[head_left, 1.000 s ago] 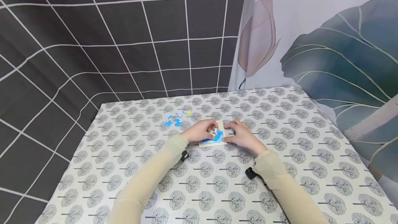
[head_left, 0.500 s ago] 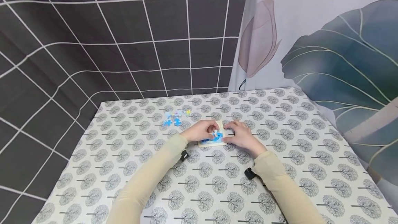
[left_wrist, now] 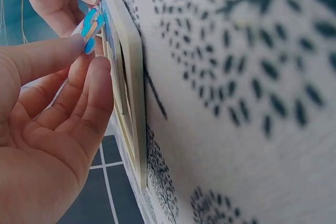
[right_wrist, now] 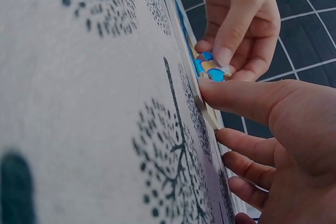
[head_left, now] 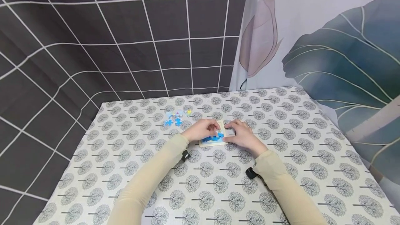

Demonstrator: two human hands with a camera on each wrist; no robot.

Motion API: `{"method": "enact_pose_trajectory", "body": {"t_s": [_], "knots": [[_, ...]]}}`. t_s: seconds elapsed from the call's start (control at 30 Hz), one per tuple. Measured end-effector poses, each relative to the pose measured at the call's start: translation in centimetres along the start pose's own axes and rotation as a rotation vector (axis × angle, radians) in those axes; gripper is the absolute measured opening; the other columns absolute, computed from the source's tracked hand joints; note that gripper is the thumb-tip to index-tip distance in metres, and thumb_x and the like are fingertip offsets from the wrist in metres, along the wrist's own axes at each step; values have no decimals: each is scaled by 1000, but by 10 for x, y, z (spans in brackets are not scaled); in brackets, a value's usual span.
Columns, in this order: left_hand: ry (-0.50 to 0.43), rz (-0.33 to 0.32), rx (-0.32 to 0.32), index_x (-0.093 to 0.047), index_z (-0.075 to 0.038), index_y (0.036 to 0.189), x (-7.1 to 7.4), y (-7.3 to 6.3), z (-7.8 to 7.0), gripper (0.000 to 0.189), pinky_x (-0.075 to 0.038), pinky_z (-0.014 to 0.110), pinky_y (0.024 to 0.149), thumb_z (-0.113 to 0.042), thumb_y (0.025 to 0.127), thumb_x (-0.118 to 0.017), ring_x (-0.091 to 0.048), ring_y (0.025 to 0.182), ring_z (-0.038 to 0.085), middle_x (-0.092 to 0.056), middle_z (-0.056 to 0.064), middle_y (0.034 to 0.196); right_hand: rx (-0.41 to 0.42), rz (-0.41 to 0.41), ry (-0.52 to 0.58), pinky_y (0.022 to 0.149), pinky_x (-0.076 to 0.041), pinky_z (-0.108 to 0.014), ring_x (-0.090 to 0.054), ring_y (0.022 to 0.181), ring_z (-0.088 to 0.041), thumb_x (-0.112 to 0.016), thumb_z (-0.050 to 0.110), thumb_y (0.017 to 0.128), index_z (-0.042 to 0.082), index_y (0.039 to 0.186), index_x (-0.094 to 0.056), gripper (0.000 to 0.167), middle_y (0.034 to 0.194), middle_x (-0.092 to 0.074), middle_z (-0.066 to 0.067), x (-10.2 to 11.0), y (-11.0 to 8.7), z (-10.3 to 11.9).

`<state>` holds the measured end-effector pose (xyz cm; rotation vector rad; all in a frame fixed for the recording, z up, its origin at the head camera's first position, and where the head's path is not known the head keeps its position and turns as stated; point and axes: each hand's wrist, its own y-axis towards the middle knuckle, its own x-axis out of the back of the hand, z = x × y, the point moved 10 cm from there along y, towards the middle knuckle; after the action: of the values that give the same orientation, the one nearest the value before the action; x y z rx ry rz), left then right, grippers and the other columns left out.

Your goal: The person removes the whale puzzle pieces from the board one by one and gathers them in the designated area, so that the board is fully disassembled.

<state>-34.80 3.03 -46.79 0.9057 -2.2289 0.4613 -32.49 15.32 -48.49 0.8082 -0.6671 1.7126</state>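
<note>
A small wooden jigsaw board (head_left: 222, 126) with a pale rim and a blue picture lies flat on the table between both hands. My left hand (head_left: 203, 130) pinches a jigsaw piece (left_wrist: 93, 29) between thumb and index finger, close over the board. Blue, white and tan show on this piece, which is tilted in the left wrist view. On the board's right side, my right hand (head_left: 244, 136) rests its thumb at the near corner and its fingertips along the edge. In the right wrist view the thumb (right_wrist: 231, 95) overlaps the board's rim beside the pinched piece.
Several loose jigsaw pieces (head_left: 178, 122), blue and pale, lie to the left behind the left hand, one with a yellow sun (head_left: 189, 112). A tree-print cloth (head_left: 206, 197) covers the table. A dark grid curtain (head_left: 168, 20) hangs behind.
The left fingers have shifted slightly over the board, and the pinched piece has turned and sits a little lower. The right hand stays at the board's right edge.
</note>
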Motion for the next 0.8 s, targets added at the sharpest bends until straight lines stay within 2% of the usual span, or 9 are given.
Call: {"method": "enact_pose_trajectory", "body": {"t_s": [0.17,0.3,0.43,0.57,0.8], "knots": [[-59,-30,0,-70,-8,110,6,1,6,19,-53,25,81,-8,91,-69,-63,85,11,-68,-2,92,6,-3,-7,108,-23,-70,-39,133,-45,-79,37,82,8,135,-59,64,144,-48,-21,1,0,1],[-75,-79,13,-72,-9,109,16,1,16,19,-53,27,83,-8,90,-69,-63,88,11,-69,-2,96,6,-4,-1,108,-23,-70,-39,132,-45,-80,36,82,7,134,-60,63,144,-48,-21,1,-1,2],[-82,-163,35,-74,-10,105,36,-2,24,16,-52,31,86,-10,89,-71,-64,89,14,-70,-1,96,6,-11,7,108,-23,-70,-39,132,-45,-80,36,82,7,133,-60,62,144,-49,-21,1,-1,2],[-119,-230,99,-75,-9,104,56,-9,38,16,-53,34,86,-11,89,-72,-65,88,16,-70,0,95,-2,-15,17,109,-21,-69,-38,133,-45,-80,35,82,7,133,-60,62,145,-48,-21,2,-1,1],[-80,-323,179,-75,-12,106,87,-27,61,16,-52,39,89,-15,91,-72,-66,92,17,-72,1,101,-5,1,30,110,-18,-70,-36,135,-45,-81,35,82,7,135,-59,63,147,-46,-20,1,-2,1]]}}
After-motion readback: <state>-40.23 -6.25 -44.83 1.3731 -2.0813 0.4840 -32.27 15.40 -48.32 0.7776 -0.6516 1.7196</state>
